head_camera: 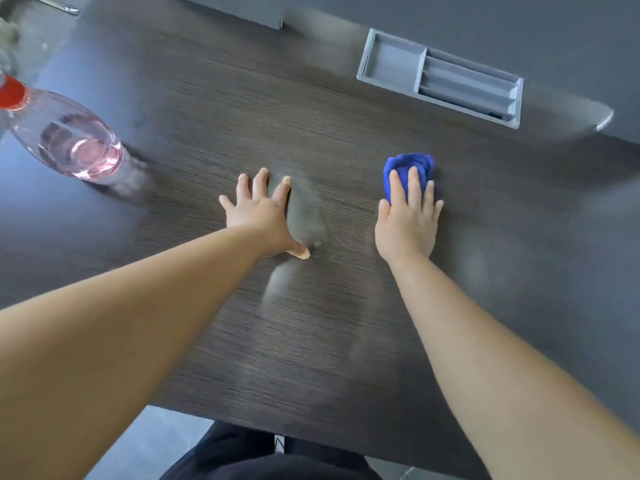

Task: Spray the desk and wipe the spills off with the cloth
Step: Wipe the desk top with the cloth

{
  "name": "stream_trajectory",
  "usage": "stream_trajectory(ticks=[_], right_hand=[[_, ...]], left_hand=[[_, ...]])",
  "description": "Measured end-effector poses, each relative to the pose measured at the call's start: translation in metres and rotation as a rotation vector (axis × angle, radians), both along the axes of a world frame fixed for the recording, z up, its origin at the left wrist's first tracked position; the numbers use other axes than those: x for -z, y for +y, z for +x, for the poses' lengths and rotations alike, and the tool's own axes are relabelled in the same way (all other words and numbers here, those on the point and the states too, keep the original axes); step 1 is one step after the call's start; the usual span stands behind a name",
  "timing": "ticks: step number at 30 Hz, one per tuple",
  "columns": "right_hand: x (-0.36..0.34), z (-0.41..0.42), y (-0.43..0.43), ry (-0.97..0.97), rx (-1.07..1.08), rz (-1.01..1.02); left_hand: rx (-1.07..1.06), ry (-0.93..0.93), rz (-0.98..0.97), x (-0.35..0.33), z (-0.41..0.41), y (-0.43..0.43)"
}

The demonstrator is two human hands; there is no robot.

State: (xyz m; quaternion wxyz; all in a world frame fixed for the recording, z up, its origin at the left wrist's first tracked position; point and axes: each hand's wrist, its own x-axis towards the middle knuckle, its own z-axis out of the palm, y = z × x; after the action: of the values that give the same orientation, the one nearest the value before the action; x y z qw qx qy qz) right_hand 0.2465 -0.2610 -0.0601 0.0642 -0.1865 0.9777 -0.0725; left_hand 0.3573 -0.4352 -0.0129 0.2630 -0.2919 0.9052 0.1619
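A dark wood-grain desk [214, 109] fills the view. My right hand [408, 220] presses flat on a bunched blue cloth [410, 164], which sticks out beyond my fingertips on the desk's right half. My left hand [259, 213] lies flat on the desk with fingers spread, holding nothing. A greyish smear [306, 216] lies on the surface just right of my left hand, with a fainter streak [277, 282] nearer me. A clear bottle with pink liquid and a red collar [69, 140] stands at the far left, apart from both hands.
A grey recessed cable tray [391, 60] sits in the desk at the back right. The desk's near edge [242, 422] runs just above my dark trousers [242, 455]. A metal rod [52, 3] lies at the top left.
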Motion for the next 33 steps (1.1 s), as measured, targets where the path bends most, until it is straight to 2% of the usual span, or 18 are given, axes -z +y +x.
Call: stream_trajectory(ticks=[1,5,7,8,12,14,16,19,20,21,23,25,27,30,33], right_hand=[[0.000,0.023,0.002,-0.003,-0.028,-0.011],[0.002,0.076,0.048,0.007,-0.433,0.022],[0.000,0.068,0.084,0.022,-0.452,0.049],[0.000,0.059,0.100,0.019,-0.365,0.046],[-0.002,0.025,0.118,-0.034,0.258,-0.017],[-0.001,0.031,0.099,-0.036,0.382,-0.024],[0.002,0.040,0.093,0.001,0.229,-0.038],[-0.004,0.009,0.128,-0.013,-0.282,0.015],[-0.006,-0.011,0.143,-0.038,-0.374,0.057],[-0.006,-0.032,0.156,-0.049,-0.363,0.093],[-0.007,-0.072,0.177,-0.051,-0.120,0.082],[-0.005,-0.092,0.174,-0.044,0.165,0.028],[-0.004,-0.089,0.149,-0.046,0.258,0.044],[-0.001,-0.078,0.109,-0.006,-0.044,0.043],[-0.003,-0.103,0.096,-0.031,-0.334,0.031]], left_hand=[[0.010,0.008,0.007,0.000,0.003,0.002],[0.039,0.088,0.027,0.002,0.011,0.009],[0.160,0.145,0.019,-0.004,0.011,0.023],[0.223,0.163,0.028,-0.008,0.009,0.033],[0.328,0.225,0.135,-0.019,-0.002,0.080],[0.342,0.234,0.154,-0.019,-0.010,0.101],[0.317,0.227,0.162,-0.015,-0.019,0.115],[0.283,0.252,0.118,-0.009,-0.037,0.128],[0.302,0.249,0.073,-0.008,-0.042,0.130],[0.342,0.228,0.024,-0.007,-0.048,0.131],[0.410,0.148,-0.028,-0.007,-0.060,0.141],[0.393,0.090,-0.027,-0.006,-0.070,0.152],[0.335,0.056,-0.017,-0.004,-0.077,0.162],[0.289,0.001,-0.053,0.000,-0.083,0.171],[0.289,-0.060,-0.068,-0.001,-0.085,0.175]])
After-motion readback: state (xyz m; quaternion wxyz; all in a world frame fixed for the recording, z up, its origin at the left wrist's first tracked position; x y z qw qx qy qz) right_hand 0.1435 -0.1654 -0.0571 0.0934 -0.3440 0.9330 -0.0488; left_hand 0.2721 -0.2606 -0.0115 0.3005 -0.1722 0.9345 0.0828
